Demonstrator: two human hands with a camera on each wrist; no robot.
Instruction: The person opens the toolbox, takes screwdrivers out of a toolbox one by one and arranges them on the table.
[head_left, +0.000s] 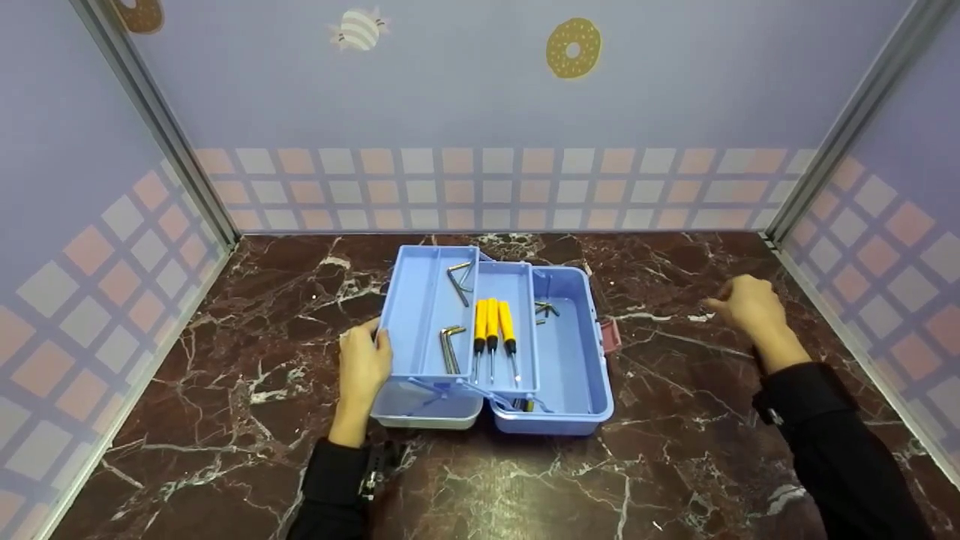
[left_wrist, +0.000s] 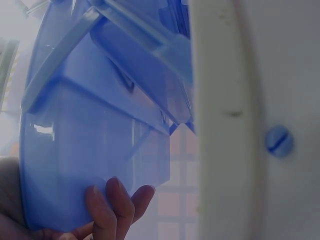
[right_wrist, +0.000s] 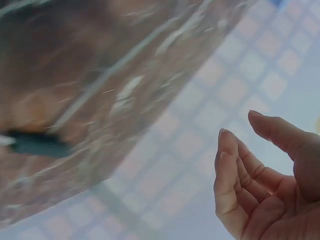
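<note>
A blue toolbox (head_left: 566, 424) stands unfolded on the table, its trays stepped out to the left. My left hand (head_left: 363, 364) grips the left edge of the upper tray (head_left: 409, 315); in the left wrist view its fingers (left_wrist: 120, 200) curl under the blue plastic. L-shaped hex keys (head_left: 448, 349) lie in that tray. Three yellow-handled screwdrivers (head_left: 492, 322) lie side by side in the middle tray. Several small metal pieces (head_left: 547, 308) are in the deep bottom compartment. Away to the right, my right hand (head_left: 752, 309) hangs above the table, fingers loosely bent and holding nothing.
A pink latch (head_left: 611, 335) sticks out from the box's right side. Its pale lid (head_left: 427, 416) lies beneath the raised trays. Walls (head_left: 495, 97) enclose the dark marbled table (head_left: 247, 420) on the left, back and right. A blurred dark object (right_wrist: 37, 142) shows in the right wrist view.
</note>
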